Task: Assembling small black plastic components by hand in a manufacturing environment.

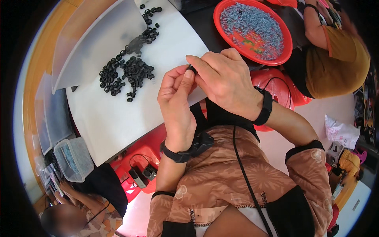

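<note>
Over the right edge of the white table (118, 122), my two hands meet around a small black part (191, 68). My left hand (177, 94) pinches it between thumb and fingers. The fingers of my right hand (225, 81) close on the same part from the other side and cover most of it, so its exact shape is hidden. To the left of my hands, a loose pile of small black ring-shaped and knobby parts (136, 71) lies on the table. More black rings (110, 77) lie at the pile's left.
A red round tray (289, 43) full of small bluish pieces stands at the upper right. A translucent plastic bin (94, 43) rises at the table's far left. Another clear box (85, 173) sits lower left, near a seated person. A person in a mustard top (343, 67) is at right.
</note>
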A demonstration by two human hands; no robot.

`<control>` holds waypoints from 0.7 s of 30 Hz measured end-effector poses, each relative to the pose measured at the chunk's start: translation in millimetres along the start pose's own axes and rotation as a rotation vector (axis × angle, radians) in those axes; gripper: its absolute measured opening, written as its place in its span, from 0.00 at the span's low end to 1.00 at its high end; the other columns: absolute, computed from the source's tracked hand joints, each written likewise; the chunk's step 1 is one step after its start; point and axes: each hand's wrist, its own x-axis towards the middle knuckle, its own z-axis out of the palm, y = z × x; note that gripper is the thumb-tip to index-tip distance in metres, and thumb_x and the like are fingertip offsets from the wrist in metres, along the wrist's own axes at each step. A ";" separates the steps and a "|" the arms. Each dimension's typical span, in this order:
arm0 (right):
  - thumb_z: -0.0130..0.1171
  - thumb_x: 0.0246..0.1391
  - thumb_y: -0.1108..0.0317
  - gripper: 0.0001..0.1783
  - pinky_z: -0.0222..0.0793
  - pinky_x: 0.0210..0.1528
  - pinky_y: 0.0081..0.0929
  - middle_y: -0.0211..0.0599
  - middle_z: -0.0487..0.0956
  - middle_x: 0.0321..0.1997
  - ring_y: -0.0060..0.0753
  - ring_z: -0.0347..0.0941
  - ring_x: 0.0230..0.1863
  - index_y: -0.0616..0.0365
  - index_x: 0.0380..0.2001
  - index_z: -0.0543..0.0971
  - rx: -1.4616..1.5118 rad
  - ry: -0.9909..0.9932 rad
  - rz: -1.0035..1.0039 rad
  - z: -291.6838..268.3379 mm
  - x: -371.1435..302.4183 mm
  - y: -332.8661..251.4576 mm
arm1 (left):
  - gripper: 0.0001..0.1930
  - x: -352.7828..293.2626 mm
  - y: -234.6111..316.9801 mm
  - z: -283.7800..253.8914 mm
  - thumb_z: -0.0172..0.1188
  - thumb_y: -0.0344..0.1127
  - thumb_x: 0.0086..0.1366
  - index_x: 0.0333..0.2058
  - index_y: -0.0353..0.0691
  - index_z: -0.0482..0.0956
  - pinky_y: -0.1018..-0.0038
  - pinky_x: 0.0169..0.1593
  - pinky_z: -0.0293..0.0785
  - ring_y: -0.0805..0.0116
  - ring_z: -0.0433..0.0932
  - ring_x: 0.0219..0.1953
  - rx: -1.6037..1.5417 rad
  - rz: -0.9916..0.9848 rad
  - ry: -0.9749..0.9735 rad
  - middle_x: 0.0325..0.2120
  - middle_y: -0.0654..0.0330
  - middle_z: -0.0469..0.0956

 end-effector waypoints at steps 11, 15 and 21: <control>0.67 0.35 0.71 0.25 0.58 0.38 0.29 0.26 0.71 0.28 0.25 0.67 0.25 0.59 0.42 0.78 -0.131 0.019 -0.059 -20.4 -9.2 5.1 | 0.10 -3.6 1.2 14.7 0.55 0.30 0.65 0.43 0.34 0.77 0.80 0.43 0.69 0.78 0.74 0.36 0.171 0.067 -0.151 0.35 0.64 0.79; 0.68 0.35 0.70 0.25 0.56 0.37 0.29 0.24 0.69 0.26 0.22 0.66 0.24 0.58 0.43 0.78 -0.111 0.050 -0.054 -25.6 -8.6 4.8 | 0.09 -6.6 3.6 17.6 0.55 0.29 0.65 0.42 0.33 0.77 0.80 0.42 0.70 0.77 0.76 0.36 0.099 0.044 -0.112 0.34 0.62 0.79; 0.66 0.36 0.66 0.23 0.58 0.37 0.31 0.26 0.68 0.27 0.25 0.66 0.25 0.60 0.40 0.77 -0.110 0.046 -0.058 -26.7 -8.4 5.1 | 0.10 -11.1 5.4 22.0 0.52 0.32 0.66 0.43 0.35 0.77 0.79 0.43 0.69 0.76 0.76 0.38 0.035 -0.041 -0.084 0.37 0.63 0.79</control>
